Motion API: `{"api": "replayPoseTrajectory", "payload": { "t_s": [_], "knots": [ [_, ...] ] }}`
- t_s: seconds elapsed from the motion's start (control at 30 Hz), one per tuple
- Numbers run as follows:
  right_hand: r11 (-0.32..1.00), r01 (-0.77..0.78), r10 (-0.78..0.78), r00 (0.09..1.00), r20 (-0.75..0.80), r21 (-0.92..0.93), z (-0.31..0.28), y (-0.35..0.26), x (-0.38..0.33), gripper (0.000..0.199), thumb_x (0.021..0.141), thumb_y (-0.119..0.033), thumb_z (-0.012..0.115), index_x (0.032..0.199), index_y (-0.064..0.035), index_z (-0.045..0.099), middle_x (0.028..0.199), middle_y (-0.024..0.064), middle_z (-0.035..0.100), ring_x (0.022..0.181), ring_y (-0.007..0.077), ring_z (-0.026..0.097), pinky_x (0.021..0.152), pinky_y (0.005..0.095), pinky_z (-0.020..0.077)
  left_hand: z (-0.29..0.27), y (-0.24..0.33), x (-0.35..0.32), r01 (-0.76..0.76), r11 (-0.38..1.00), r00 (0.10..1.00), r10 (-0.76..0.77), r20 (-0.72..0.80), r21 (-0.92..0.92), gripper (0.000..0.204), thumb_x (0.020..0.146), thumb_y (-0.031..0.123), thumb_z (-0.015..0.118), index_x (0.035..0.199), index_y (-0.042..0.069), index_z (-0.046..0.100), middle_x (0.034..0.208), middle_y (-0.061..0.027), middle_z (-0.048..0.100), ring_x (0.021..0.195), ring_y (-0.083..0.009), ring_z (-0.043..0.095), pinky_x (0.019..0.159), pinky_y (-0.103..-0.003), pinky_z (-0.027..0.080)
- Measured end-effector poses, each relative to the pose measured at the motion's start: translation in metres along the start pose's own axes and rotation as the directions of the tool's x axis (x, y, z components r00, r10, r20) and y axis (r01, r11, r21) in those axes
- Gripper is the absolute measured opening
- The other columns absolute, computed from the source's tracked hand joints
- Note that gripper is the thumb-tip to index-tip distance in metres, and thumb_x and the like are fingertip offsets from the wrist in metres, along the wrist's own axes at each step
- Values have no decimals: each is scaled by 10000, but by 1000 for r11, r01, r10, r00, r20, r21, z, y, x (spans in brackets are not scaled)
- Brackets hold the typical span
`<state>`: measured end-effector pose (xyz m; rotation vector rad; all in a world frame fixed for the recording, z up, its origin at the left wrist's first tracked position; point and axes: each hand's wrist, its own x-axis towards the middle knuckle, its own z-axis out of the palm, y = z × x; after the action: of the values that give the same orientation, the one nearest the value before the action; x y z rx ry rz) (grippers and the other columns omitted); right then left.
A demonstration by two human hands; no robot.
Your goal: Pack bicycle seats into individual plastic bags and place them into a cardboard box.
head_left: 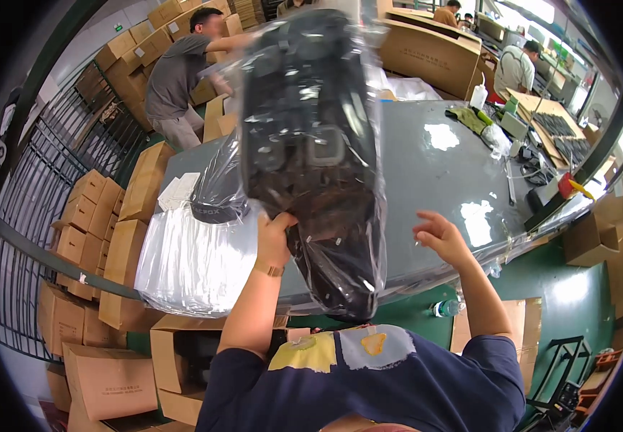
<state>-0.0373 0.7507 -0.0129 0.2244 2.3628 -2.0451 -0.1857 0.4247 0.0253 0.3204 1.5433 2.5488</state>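
A long black moulded part in a clear plastic bag stands up before me, its lower end near my chest and its upper end over the table. My left hand is closed on the bagged part's left edge. To the right of the bag my right hand is raised above the table, fingers apart and empty. Another black part in a clear bag lies on the table at the left. Beside it is a stack of clear plastic bags. What the large part is, I cannot tell.
The grey table bears a green glove, a white squeeze bottle and tools at the right. Cardboard boxes crowd the left and the floor. A co-worker reaches in from the far left. A plastic bottle lies below.
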Motion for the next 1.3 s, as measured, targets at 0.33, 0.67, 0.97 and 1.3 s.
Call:
{"api": "replayPoseTrajectory", "payload": {
  "t_s": [0.33,0.67,0.97,1.3],
  "knots": [
    [-368,366,-871,187,455,-855,-4,-128,-6,537,715,-131,660,1189,-260,443,1208,124,508,1146,304,481,996,606,274,8,10,65,193,830,753,-467,463,523,388,620,-73,522,992,-16,619,893,-60,641,784,-162,598,698,-261,472],
    [-26,559,-696,585,416,-829,-13,-79,2,856,499,-313,771,1273,-150,443,819,58,448,734,248,474,672,379,376,-29,-22,20,571,304,209,-952,223,762,704,804,395,640,1349,64,344,1259,-93,478,1103,-165,506,878,-327,440],
    [426,264,-351,930,111,-865,-28,-46,-27,1087,387,-256,835,1345,-102,345,975,129,526,923,337,524,825,410,419,-63,46,1,717,521,140,-759,636,463,983,781,742,375,1441,49,152,1493,-145,150,1355,-259,226,1102,-407,202],
    [974,-112,138,983,123,-195,-46,6,-17,1191,434,-292,838,1415,-38,213,1327,138,428,1254,243,382,1048,338,270,-27,26,60,710,587,570,-156,806,-389,794,812,707,358,1353,127,398,1263,-116,532,987,-367,599,856,-512,455]
  ]
}}
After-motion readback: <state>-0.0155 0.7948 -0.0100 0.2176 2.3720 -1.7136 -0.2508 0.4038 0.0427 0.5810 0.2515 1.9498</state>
